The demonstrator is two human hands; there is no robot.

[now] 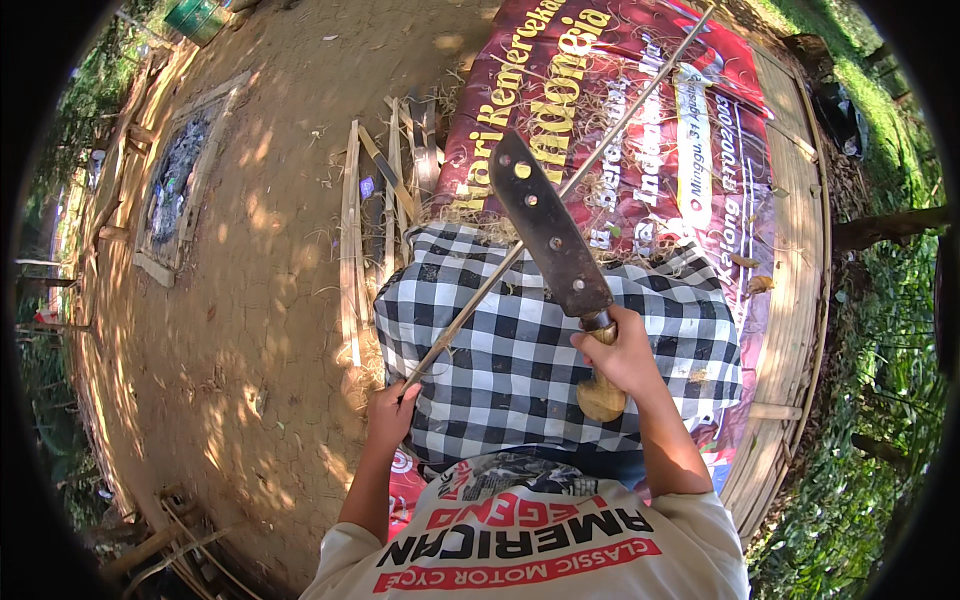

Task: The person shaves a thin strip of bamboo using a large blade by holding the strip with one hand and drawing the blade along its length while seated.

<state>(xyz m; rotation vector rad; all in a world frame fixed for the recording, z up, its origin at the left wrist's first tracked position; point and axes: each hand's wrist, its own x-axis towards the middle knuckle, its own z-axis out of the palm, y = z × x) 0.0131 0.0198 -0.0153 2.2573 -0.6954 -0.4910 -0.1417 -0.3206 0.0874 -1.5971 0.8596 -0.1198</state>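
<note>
My right hand (627, 350) is wrapped round the wooden handle of a broad, dark machete (548, 232). Several round holes or studs run along its blade, which points up and away to the left. My left hand (392, 412) grips the near end of a long, thin bamboo strip (455, 328). The strip slants away to the upper right and passes behind the blade. Under both lies a black-and-white checked cloth (480, 385) spread over my lap. Curly shavings (480, 212) are scattered at the cloth's far edge.
A printed red banner (480, 120) with shavings on it covers a bamboo platform (775, 330) along the right. Split bamboo pieces (352, 240) lie left of the cloth. Farther left, a framed ash pit (182, 170) is set in the dirt ground; a green bin (196, 20) stands beyond.
</note>
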